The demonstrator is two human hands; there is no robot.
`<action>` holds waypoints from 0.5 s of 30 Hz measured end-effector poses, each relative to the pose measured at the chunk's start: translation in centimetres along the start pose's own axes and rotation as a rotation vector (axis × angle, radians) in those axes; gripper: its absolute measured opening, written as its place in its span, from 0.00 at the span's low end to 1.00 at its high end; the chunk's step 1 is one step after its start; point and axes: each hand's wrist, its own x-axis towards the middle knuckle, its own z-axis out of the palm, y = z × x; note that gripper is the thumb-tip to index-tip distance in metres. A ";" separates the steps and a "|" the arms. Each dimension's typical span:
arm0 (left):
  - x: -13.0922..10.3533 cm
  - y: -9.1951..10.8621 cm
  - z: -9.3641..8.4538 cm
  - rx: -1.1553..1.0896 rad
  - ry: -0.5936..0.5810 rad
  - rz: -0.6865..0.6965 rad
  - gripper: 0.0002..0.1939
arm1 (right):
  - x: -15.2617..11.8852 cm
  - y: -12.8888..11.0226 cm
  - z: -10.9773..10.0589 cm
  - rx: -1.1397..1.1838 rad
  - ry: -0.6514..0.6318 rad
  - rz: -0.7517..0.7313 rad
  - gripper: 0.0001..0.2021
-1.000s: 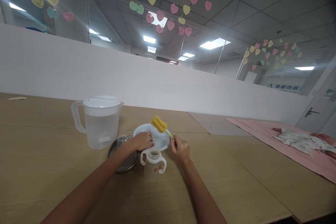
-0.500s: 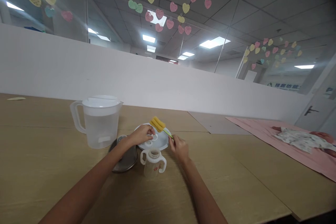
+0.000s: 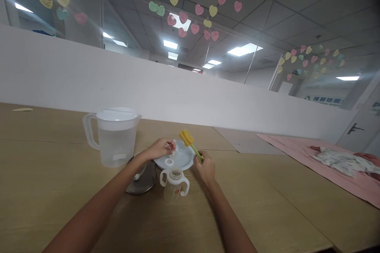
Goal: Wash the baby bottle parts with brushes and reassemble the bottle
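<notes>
My right hand (image 3: 206, 166) is closed around the green handle of a sponge bottle brush (image 3: 187, 137), its yellow head tilted up to the left. Over a white plate (image 3: 185, 160), my left hand (image 3: 162, 148) has its fingers pinched together at a small pale piece, too small to name. A white ring (image 3: 169, 162) lies at the plate's near side. Just in front stands a clear baby bottle (image 3: 172, 189) with two white handles and an open top. Left of it, a dark metal tray (image 3: 145, 182) holds a thin tube with a white end, partly behind my left forearm.
A lidded clear plastic pitcher (image 3: 117, 140) with liquid stands at the left behind the tray. A pink cloth (image 3: 285, 144) at the right carries a doll-like figure in patterned clothing (image 3: 338, 160). A white wall (image 3: 178, 102) with glass above it borders the table's back.
The brush head has swung right, away from my left hand, and the handle is steeper. My left fingers have drawn together at the small pale piece. The view has shifted slightly.
</notes>
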 end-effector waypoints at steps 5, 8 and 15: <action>-0.6 1.8 -0.8 -0.094 -0.020 -0.009 0.10 | 0.2 0.0 0.2 0.239 -0.047 0.053 0.17; -0.8 2.3 -1.0 -0.115 -0.041 -0.010 0.11 | 0.1 -0.2 0.2 0.318 -0.041 0.006 0.18; -0.5 1.4 -1.3 0.193 0.150 0.093 0.13 | -0.1 -0.1 0.4 0.182 -0.001 -0.034 0.21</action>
